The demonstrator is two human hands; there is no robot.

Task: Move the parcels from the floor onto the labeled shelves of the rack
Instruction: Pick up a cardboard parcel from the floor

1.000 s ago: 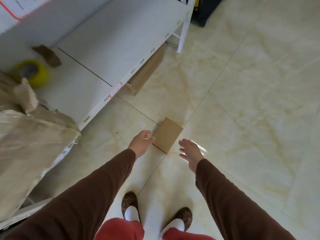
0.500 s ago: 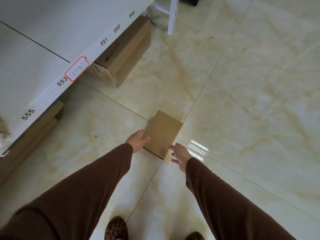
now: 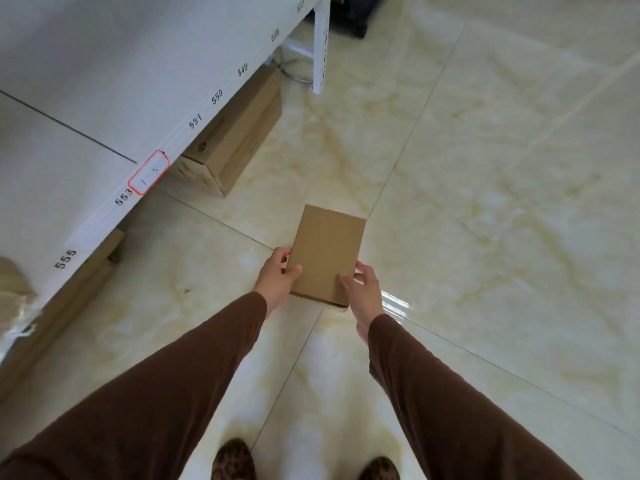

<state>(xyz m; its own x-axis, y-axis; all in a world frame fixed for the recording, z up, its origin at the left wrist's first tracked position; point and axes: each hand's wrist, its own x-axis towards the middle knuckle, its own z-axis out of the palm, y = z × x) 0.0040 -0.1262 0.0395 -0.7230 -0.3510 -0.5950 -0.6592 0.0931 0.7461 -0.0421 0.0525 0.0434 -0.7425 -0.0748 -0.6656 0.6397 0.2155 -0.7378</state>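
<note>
A small flat brown cardboard parcel (image 3: 327, 254) lies on the glossy tiled floor in front of me. My left hand (image 3: 277, 280) grips its near left edge, thumb on top. My right hand (image 3: 363, 292) grips its near right corner, fingers curled over the edge. The white rack shelf (image 3: 104, 98) runs along the upper left, its front edge printed with numbers and bearing a red-bordered label (image 3: 149, 172) that reads 1-3.
A long cardboard box (image 3: 228, 140) lies on the floor under the shelf, and another box (image 3: 59, 306) sits further left beneath it. A white rack post (image 3: 320, 46) stands at the top. Open tiled floor spreads to the right. My two shoes show at the bottom.
Both hands went from open beside the parcel to closed on its near edges. My view dropped closer to the floor and the parcel.
</note>
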